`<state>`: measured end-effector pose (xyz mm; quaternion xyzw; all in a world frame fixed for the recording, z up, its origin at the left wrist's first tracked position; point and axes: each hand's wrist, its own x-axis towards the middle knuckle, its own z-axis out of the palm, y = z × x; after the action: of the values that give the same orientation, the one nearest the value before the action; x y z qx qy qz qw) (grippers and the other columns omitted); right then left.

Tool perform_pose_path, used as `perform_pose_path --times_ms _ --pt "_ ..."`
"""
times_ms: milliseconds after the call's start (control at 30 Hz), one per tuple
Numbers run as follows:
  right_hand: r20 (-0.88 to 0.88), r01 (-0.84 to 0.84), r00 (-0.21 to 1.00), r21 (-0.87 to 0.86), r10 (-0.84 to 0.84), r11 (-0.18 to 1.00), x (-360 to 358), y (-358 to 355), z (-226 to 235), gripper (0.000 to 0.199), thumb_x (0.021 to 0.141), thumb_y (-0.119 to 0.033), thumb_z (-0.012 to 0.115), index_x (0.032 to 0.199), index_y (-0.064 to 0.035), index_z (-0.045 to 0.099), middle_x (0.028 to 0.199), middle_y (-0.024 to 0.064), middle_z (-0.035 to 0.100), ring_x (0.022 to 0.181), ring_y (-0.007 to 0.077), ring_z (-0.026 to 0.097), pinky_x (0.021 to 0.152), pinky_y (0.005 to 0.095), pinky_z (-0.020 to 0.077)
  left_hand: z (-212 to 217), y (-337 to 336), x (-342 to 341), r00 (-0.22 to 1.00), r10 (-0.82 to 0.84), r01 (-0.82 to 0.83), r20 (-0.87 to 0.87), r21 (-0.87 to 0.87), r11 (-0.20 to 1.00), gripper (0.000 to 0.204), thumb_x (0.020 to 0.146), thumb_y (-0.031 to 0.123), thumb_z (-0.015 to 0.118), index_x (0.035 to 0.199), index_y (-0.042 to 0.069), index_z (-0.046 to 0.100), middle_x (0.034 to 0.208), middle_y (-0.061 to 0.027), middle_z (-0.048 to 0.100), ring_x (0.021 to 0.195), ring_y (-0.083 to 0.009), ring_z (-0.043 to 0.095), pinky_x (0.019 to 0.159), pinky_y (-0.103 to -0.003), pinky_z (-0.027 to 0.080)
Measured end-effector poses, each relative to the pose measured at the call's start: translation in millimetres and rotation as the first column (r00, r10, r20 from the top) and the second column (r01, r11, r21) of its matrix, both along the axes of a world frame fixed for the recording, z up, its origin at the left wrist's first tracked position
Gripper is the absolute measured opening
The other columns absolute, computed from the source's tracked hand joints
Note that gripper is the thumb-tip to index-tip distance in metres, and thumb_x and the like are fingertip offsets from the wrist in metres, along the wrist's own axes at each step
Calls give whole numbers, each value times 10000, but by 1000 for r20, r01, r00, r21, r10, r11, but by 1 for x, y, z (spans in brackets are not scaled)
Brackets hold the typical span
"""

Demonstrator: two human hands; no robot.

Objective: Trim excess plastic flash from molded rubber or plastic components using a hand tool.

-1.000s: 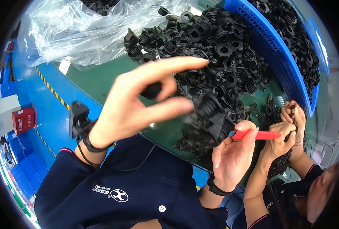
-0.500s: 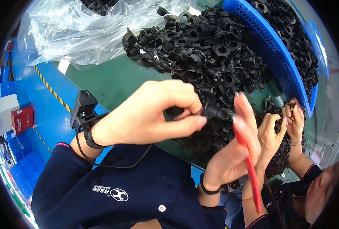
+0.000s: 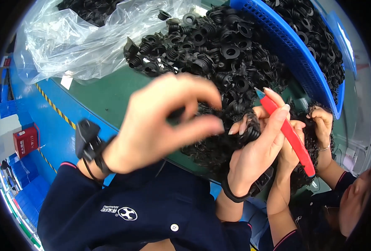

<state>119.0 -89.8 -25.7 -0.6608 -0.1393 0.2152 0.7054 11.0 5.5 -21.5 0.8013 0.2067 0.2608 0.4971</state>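
Note:
My left hand (image 3: pixel 168 119), blurred by motion, hovers over the near side of the black pile. Its thumb and forefinger are apart, and nothing shows between them. In my right hand (image 3: pixel 256 154) a slim red tool (image 3: pixel 293 140) with a dark pointed tip is gripped between thumb and forefinger; its exact kind is unclear. The same hand's other fingers curl around a black ribbed rubber bellows (image 3: pixel 252 126). Beyond both hands lies a heap of similar black rubber bellows (image 3: pixel 231 52) on the green tabletop (image 3: pixel 106 98).
A blue perforated basket (image 3: pixel 294 50) holding more bellows leans at the far right. Clear plastic bagging (image 3: pixel 81 42) covers the far left. A co-worker's hands (image 3: pixel 321 121) are close by on the right. Dark thin scraps (image 3: pixel 206 157) lie along the near table edge.
My left fingers have parted and drawn slightly left, away from the bellows. My right hand has turned, closing around a bellows, and the red tool's pointed tip now shows.

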Motion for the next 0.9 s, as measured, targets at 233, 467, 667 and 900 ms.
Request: perform_pose_path --times_ms 233,467,667,900 --pt "327 -5 945 10 2 1000 -9 -2 -7 292 893 -202 376 960 26 546 924 98 553 752 129 476 693 258 376 -14 -32 11 992 65 -28 107 -311 950 362 601 90 747 893 12 547 627 43 427 552 -33 366 536 -179 320" --pt "615 -130 777 -53 135 990 -6 -3 -8 193 835 -118 481 924 14 590 909 93 589 750 160 503 655 247 404 -4 -23 6 998 -54 60 28 -642 765 213 731 49 608 928 0 544 636 68 432 580 3 369 528 -150 298" --pt "380 49 925 -140 8 989 1 -21 3 219 843 -105 478 975 46 566 841 95 553 716 121 516 669 223 417 -8 -13 3 997 39 30 63 -826 563 141 741 53 591 870 13 551 606 93 433 545 24 348 497 -132 280" --pt "495 -170 862 69 114 983 -2 -35 11 178 705 -85 633 863 -7 604 915 184 573 892 271 559 837 382 420 0 -18 6 999 15 19 51 -610 792 157 680 4 614 812 27 532 570 61 413 588 -19 387 630 -179 355"
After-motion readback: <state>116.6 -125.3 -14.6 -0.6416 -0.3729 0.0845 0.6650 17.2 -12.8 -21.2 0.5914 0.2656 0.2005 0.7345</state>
